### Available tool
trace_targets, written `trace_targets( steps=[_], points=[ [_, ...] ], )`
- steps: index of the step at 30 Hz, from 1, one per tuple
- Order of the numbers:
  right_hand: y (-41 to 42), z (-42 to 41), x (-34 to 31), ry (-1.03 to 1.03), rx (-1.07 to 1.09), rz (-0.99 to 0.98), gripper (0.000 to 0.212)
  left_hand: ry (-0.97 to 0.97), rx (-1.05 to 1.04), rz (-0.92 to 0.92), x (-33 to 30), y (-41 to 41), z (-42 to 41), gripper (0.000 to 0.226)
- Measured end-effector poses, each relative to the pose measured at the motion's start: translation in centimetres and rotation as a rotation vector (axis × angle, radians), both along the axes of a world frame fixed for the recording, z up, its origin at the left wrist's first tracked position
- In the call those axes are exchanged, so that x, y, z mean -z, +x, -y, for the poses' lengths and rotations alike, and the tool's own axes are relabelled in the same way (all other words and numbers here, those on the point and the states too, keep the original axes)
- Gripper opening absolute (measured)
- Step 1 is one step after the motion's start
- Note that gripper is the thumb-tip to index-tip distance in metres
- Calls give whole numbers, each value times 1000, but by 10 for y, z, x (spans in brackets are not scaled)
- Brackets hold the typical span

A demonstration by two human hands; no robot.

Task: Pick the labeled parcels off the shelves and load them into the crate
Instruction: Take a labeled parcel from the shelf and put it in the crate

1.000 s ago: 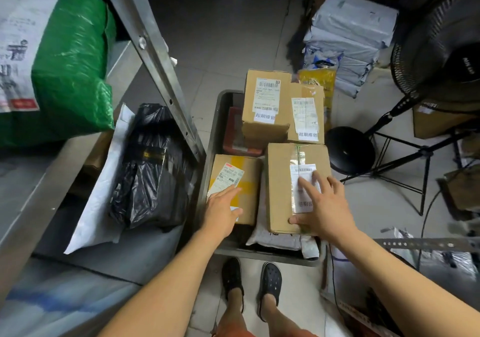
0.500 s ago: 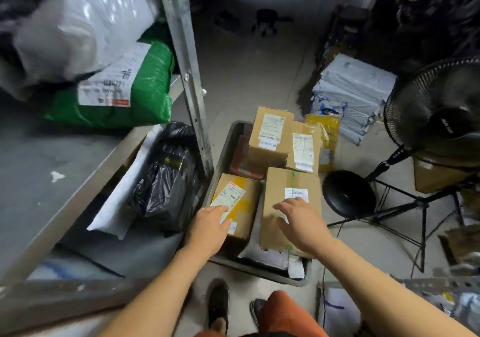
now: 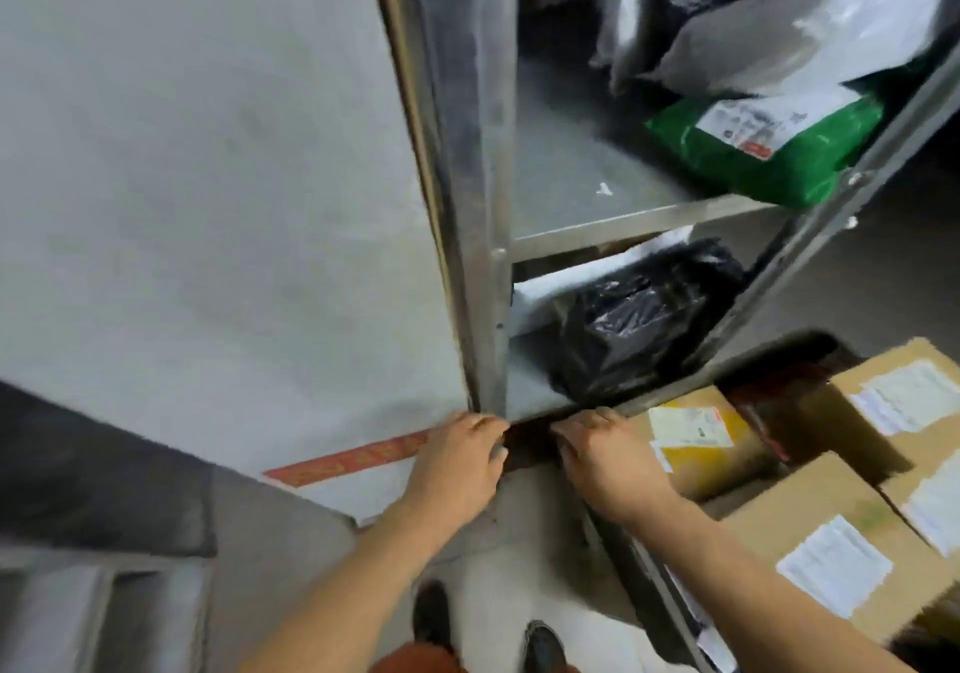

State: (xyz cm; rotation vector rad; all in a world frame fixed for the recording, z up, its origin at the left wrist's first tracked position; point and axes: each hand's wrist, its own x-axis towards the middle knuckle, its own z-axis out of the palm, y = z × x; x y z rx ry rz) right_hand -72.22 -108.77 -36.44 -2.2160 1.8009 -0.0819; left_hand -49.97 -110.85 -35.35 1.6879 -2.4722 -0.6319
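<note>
Crate point(image 3: 654, 576) now at right, both hands point(image 3: 457, 464) off parcels point(image 3: 826, 542), reaching under shelf point(image 3: 530, 392)

labels on boxes point(image 3: 835, 563): you can't read them, blurred
green bag label point(image 3: 748, 120): print unreadable
red strip point(image 3: 349, 459): illegible

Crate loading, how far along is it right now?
Done: several labeled cardboard boxes and a yellow parcel already sit in the crate. In hand: nothing; the left hand and right hand reach toward the lowest shelf's edge. Left: the black bag, green parcel and grey mailers remain shelved.
</note>
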Motion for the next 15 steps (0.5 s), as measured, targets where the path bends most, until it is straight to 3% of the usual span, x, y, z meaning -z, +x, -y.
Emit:
trace_targets(
  steps=[3,6,11,15],
  points=[
    [70,14,-9,-36,-185,49,16,34,-191,-23,-5,66,-23,35],
    [169,21,-13,-39,-409,74,35,15,-426,-73,-13,150,-64,43],
    [344,2,-15,-78,-754,76,32,-61,-840,-105,-15,291,-152,31],
    [475,-36,-19,-74,-976,139,34,-82,-1132,-97,-14,387,-228,46]
  ],
)
